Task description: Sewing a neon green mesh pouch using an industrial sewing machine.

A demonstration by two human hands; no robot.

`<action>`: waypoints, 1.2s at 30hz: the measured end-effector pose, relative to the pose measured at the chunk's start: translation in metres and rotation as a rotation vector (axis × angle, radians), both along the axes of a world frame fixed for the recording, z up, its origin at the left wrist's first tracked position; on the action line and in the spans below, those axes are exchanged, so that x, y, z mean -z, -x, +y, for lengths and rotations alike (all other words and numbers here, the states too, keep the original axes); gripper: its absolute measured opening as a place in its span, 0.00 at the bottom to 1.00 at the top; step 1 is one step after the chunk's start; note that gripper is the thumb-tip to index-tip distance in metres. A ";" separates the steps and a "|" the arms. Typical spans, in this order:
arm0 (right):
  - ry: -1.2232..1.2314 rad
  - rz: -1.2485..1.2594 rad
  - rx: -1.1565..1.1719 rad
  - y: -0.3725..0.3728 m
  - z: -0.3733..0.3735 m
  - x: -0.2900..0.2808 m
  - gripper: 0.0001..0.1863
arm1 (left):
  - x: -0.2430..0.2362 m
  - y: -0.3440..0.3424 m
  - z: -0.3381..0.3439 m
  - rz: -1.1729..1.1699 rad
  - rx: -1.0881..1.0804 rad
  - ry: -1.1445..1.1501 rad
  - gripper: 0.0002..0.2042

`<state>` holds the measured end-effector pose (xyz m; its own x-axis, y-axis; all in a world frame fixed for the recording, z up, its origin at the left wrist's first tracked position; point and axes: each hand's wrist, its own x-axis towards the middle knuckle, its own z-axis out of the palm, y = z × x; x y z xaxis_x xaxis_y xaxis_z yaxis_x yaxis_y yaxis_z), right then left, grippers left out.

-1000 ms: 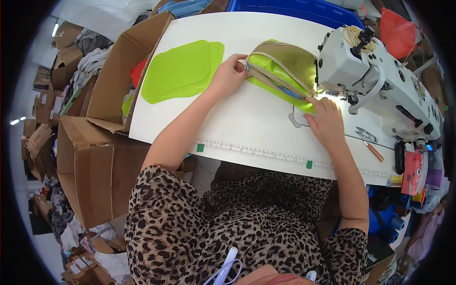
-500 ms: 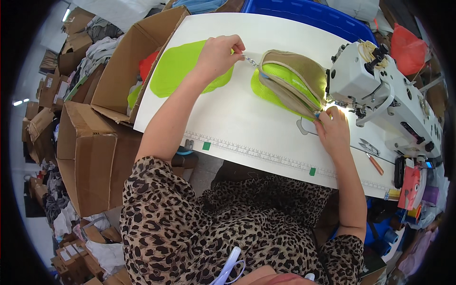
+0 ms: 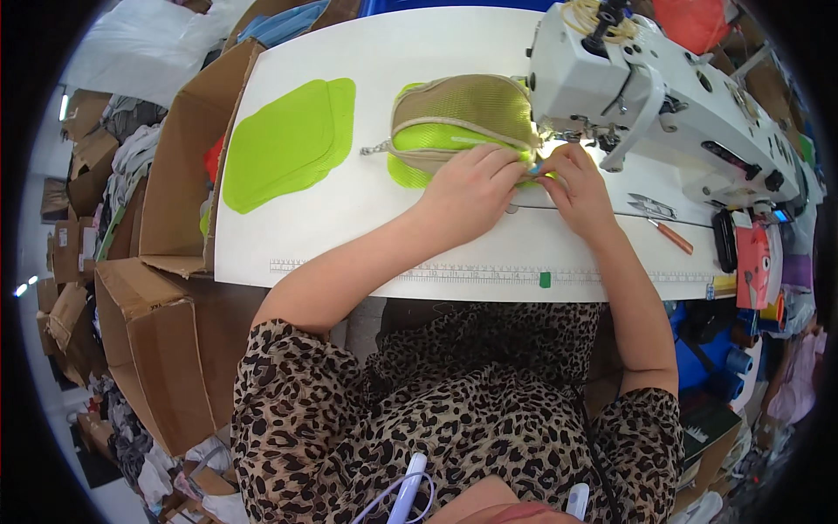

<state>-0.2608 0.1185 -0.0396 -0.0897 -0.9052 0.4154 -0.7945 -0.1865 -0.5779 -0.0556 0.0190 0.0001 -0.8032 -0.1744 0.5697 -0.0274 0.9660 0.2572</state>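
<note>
A tan and lime-green mesh pouch (image 3: 467, 98) lies on the white table beside the lit needle area of a white sewing machine (image 3: 594, 83). My left hand (image 3: 471, 190) rests over the pouch's near edge, its fingers closed on the right end. My right hand (image 3: 573, 188) pinches that same end just below the needle, close to the left fingertips. A bit of blue shows between the two hands; what exactly the fingertips grip there is partly hidden. From the pouch's left end sticks out a metal zipper pull (image 3: 374, 149), untouched.
Lime-green fabric pieces (image 3: 284, 148) lie stacked at the table's left. Thread snips (image 3: 653, 207) and an orange-handled tool (image 3: 672, 236) lie right of my right hand. A ruler strip (image 3: 454, 276) runs along the front edge. Cardboard boxes (image 3: 188, 148) stand at left.
My left hand has let go of the zipper pull and moved right to the pouch's right end, beside my right hand. The view has shifted, and the pouch appears turned.
</note>
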 end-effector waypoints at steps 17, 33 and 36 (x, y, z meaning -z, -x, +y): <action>-0.179 -0.034 0.128 -0.006 -0.004 -0.004 0.14 | -0.021 0.030 -0.014 -0.287 -0.287 -0.677 0.11; 0.116 0.309 0.091 -0.014 -0.014 0.004 0.10 | -0.049 0.033 -0.011 -0.452 -0.251 -0.776 0.22; 0.199 0.352 0.078 -0.015 -0.016 0.004 0.11 | -0.056 0.031 -0.007 -0.425 -0.285 -0.685 0.23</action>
<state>-0.2454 0.1022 -0.0435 0.0237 -0.8001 0.5995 -0.9535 -0.1982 -0.2269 -0.0871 0.0118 0.0557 -0.7979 -0.5981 -0.0747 -0.4720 0.5430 0.6946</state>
